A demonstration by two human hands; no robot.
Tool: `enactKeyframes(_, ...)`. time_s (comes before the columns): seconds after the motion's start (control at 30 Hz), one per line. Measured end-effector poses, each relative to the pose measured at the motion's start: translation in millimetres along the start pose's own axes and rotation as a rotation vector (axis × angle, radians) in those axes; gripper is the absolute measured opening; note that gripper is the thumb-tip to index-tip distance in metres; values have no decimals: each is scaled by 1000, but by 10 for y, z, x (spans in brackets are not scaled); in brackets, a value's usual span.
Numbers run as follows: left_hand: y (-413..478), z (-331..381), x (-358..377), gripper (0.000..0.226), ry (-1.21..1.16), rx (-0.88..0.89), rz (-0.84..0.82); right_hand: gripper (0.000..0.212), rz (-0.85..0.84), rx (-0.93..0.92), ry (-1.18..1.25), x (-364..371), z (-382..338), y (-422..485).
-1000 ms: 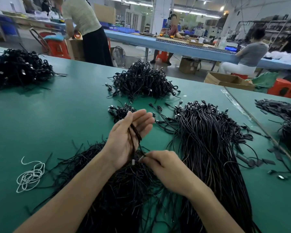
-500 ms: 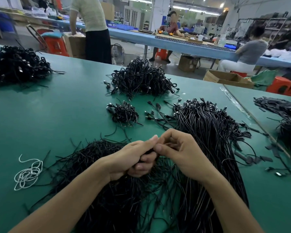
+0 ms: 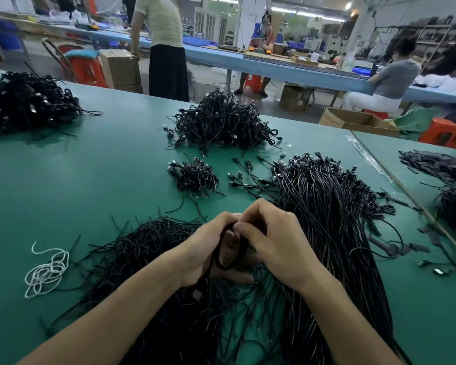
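Observation:
My left hand (image 3: 204, 248) and my right hand (image 3: 274, 241) meet above a green table (image 3: 90, 180). Between them a coiled black cable (image 3: 241, 255) forms a small loop. The left hand's fingers curl around the loop, and the right hand's thumb and fingers pinch its top. Below the hands lies a heap of thin black ties (image 3: 148, 259). A long bundle of straight black cables (image 3: 327, 219) stretches along the right side of my right hand.
A small pile of coiled cables (image 3: 195, 177) lies beyond the hands, a larger pile (image 3: 221, 122) behind it, another (image 3: 24, 104) at far left. White string (image 3: 48, 270) lies at left. People work at a blue bench (image 3: 274, 67) behind.
One second ago my left hand was open with cable draped over its fingers. The hands then came together, and the cable is now a loop held by both.

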State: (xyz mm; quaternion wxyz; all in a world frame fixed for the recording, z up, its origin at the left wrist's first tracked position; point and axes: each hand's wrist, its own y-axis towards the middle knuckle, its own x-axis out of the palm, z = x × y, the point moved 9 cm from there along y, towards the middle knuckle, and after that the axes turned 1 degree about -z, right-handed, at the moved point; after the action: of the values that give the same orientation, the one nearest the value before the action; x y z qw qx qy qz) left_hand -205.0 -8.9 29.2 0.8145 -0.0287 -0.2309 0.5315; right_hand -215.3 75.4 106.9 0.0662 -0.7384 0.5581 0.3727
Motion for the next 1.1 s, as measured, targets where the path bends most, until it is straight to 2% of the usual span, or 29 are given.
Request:
enactKeyframes(0.07, -20, -100, 47, 67, 27, -88, -101, 17, 4, -20, -12, 35, -30, 28)
enactKeyframes(0.13, 1, -147, -42, 78, 77, -119, -83, 16, 6, -11, -3, 56, -10, 53)
enactKeyframes(0.2, 33, -165, -168, 75, 108, -127, -30, 16, -23, 23, 50, 97, 53, 69)
enactKeyframes(0.27, 69, -177, -357, 67, 170, -114, 55, 14, -44, 62, -12, 137, 140, 85)
enactKeyframes(0.37, 96, -145, -657, 59, 161, -28, 212, 37, -51, 189, -144, 172, 381, 72)
enactKeyframes(0.43, 77, -110, -834, 58, 46, 47, 323, 42, -137, 306, -207, 278, 571, 6)
enactKeyframes(0.5, 40, -93, -958, 58, -51, 107, 420, 38, -290, 392, -380, 465, 732, -100)
enactKeyframes(0.6, 17, -76, -1021, 59, -90, 187, 500, 40, -414, 453, -507, 689, 827, -230)
enactKeyframes(0.77, -2, -17, -985, 57, -36, 282, 481, 23, -398, 418, -614, 732, 795, -236)
enactKeyframes(0.87, -5, 26, -949, 59, -36, 315, 458, 21, -401, 430, -601, 663, 767, -242)
enactKeyframes(1.03, -9, 32, -916, 61, 3, 265, 485, 16, -399, 501, -512, 310, 717, -265)
enactKeyframes(1.1, -13, 47, -868, 64, 52, 249, 476, 18, -309, 499, -480, 49, 677, -245)
